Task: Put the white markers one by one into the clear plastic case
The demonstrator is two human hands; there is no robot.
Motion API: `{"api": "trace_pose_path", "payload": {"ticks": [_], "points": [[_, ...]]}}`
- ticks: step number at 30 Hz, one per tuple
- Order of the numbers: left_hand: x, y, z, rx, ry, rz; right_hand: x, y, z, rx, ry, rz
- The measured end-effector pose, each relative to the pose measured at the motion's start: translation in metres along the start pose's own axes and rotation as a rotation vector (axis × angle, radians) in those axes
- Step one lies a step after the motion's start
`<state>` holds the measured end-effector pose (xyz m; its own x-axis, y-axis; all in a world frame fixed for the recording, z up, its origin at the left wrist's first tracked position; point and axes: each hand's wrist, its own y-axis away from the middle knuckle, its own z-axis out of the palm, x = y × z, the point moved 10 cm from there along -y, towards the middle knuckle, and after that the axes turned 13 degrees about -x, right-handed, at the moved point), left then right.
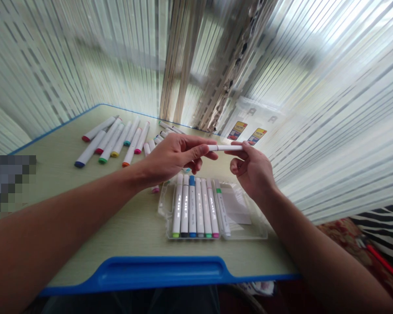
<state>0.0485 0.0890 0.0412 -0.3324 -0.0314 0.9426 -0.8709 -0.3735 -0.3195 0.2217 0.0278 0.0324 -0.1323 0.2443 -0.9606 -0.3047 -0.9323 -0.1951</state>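
A slim white marker (228, 148) with a thin dark reddish line around it is held level above the table. My left hand (170, 158) pinches its left end between thumb and fingers. At the other end, the fingertips of my right hand (258, 169) grip it. Below both hands lies an open clear plastic case (245, 238). Its left part holds a row of several white markers (199, 211) with coloured ends. A marker with a green band (223, 213) lies just right of that row, beside a pale sheet (237, 207).
Loose white markers (118, 140) with coloured ends lie on the table (118, 235) at the left, and more are partly hidden behind my left hand. A clear box (249, 115) with labels stands at the back. A blue tray edge (160, 271) runs along the front. Striped curtains (127, 56) hang behind.
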Motion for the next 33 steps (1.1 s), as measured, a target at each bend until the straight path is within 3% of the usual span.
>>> {"api": "trace_pose_path", "payload": {"ticks": [6, 11, 25, 33], "points": [[-0.001, 0.003, -0.014, 0.17, -0.077, -0.056, -0.007, 0.001, 0.004, -0.025, 0.081, -0.05], [0.002, 0.006, -0.023, 0.242, -0.149, -0.083, -0.011, 0.005, 0.013, -0.065, 0.148, -0.089], [0.007, 0.008, -0.017, 0.232, -0.338, -0.111, -0.014, 0.009, 0.028, -0.195, 0.345, -0.132], [0.009, 0.007, -0.007, 0.145, -0.504, -0.056, -0.014, 0.014, 0.033, -0.218, 0.5, -0.121]]}}
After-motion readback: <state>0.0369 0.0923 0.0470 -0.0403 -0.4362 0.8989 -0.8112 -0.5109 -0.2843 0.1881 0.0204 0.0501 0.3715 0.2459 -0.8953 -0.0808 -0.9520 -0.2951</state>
